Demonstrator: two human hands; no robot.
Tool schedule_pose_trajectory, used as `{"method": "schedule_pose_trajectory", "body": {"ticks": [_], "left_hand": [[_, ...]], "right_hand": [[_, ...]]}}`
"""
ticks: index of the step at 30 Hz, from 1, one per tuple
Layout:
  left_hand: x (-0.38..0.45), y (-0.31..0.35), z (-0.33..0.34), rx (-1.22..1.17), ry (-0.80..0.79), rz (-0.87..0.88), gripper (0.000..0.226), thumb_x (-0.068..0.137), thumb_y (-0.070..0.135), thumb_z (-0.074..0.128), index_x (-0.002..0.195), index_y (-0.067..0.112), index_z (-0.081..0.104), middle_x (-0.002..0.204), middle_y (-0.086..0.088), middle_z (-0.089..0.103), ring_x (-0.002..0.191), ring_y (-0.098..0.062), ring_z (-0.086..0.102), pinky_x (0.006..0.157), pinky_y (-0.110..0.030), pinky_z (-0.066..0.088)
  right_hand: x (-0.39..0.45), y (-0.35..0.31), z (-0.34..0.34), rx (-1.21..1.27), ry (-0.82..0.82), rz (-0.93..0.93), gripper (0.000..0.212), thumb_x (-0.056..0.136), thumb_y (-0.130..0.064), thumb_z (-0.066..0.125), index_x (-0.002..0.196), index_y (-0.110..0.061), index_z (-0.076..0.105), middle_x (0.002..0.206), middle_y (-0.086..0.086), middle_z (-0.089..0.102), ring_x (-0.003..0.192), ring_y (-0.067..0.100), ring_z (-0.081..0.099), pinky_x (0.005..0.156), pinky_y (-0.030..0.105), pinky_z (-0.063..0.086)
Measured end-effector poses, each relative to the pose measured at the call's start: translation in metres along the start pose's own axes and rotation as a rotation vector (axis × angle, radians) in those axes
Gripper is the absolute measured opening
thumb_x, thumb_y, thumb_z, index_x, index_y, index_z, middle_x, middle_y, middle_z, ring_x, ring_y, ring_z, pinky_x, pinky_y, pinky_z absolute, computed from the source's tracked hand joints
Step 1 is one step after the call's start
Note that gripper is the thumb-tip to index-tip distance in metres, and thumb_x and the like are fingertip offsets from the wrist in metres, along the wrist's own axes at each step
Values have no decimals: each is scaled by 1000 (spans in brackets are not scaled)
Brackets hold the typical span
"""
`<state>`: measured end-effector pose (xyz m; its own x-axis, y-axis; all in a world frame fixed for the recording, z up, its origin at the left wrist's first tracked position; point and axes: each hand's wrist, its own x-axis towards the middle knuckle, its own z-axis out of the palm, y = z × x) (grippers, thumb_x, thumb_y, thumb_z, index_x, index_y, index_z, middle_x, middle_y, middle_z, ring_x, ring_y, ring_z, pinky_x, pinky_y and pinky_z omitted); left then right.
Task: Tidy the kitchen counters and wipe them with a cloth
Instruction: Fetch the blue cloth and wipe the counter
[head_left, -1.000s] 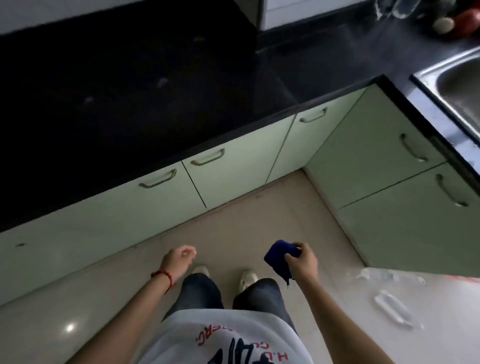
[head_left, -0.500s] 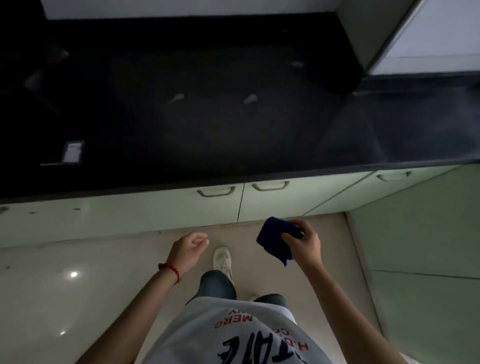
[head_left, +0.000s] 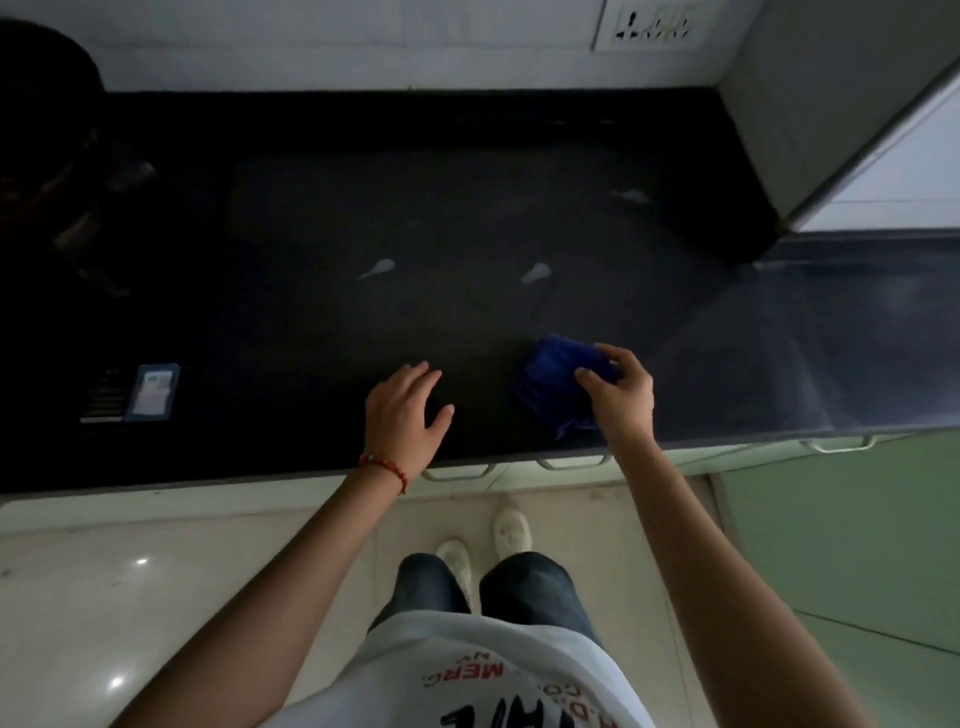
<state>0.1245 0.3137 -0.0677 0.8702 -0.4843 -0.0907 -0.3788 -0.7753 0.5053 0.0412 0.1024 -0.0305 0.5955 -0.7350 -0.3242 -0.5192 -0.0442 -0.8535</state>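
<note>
Bunching a crumpled blue cloth, right hand over the black counter.

The black counter lies mostly bare across its middle, from the front edge back to the white wall, so a hand could sweep there freely. Near the front, the left hand rests flat with fingers spread, and just to its right the right hand grips a blue cloth on the surface. A small card lies far left near the front edge. Dark objects, too dim to make out, crowd the back left corner. At the right, a white cabinet juts forward and narrows the counter there.
</note>
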Motion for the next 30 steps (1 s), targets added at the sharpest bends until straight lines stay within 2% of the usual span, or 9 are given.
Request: {"method": "schedule_pose_trajectory", "body": {"ticks": [2,4,9,14,19,23,24,28,30], "left_hand": [[16,-2,7,115,-27,-24,51,88,35,49,135,17,39,151,-5,30,141,-24,22,115,-49,17],[29,-4,10,166,-37,-47,53,90,38,44,138,20,33,154,-3,22,143,-23,16,115,-48,11],[36,-9,12,242,-5,-33,56,87,47,31,135,20,39,149,-6,35,138,-26,30,111,-53,23],[42,-9,13,268,-2,-67,55,85,47,31,133,20,42,145,-4,41,135,-24,36,108,-52,28],[50,-13,14,303,9,-101,54,86,46,32,135,23,37,146,-2,40,136,-19,32,109,-47,23],[51,-13,15,320,16,-108,54,85,45,34,134,23,38,145,-2,42,134,-14,23,109,-47,24],[51,-14,15,321,23,-110,54,85,45,34,134,23,38,144,-2,42,134,-14,22,110,-46,23],[51,-14,16,308,33,-113,53,85,46,34,134,23,37,144,-2,43,134,-15,23,110,-49,26],[52,-12,15,305,39,-145,54,84,46,35,133,22,38,144,-4,42,135,-17,23,108,-51,30]], "right_hand": [[8,6,10,-360,123,-131,40,84,-12,55,124,-13,50,128,13,48,120,31,44,98,39,38],[8,10,20,-542,156,-318,43,88,-21,50,131,-16,44,142,13,37,133,32,30,109,43,25],[17,23,41,-870,-92,-512,64,89,-52,29,142,-17,26,153,13,24,143,31,13,115,42,1],[96,-15,57,-883,-186,-566,63,92,-48,33,145,-18,17,155,12,16,144,29,5,117,42,0],[145,-47,87,-863,-223,-613,61,92,-46,35,144,-18,19,154,11,18,144,29,6,118,45,3],[135,-35,71,-962,-611,-978,64,89,-53,29,144,-23,19,153,9,22,144,27,10,115,39,-1],[142,-34,67,-965,-622,-1014,64,88,-56,26,144,-24,21,152,9,25,143,26,13,116,40,2],[164,-48,82,-867,-286,-701,61,90,-49,35,143,-22,23,152,8,26,143,27,13,117,45,8],[148,-52,98,-841,-313,-685,62,91,-46,41,144,-21,21,154,9,22,144,29,9,117,44,5]]}}
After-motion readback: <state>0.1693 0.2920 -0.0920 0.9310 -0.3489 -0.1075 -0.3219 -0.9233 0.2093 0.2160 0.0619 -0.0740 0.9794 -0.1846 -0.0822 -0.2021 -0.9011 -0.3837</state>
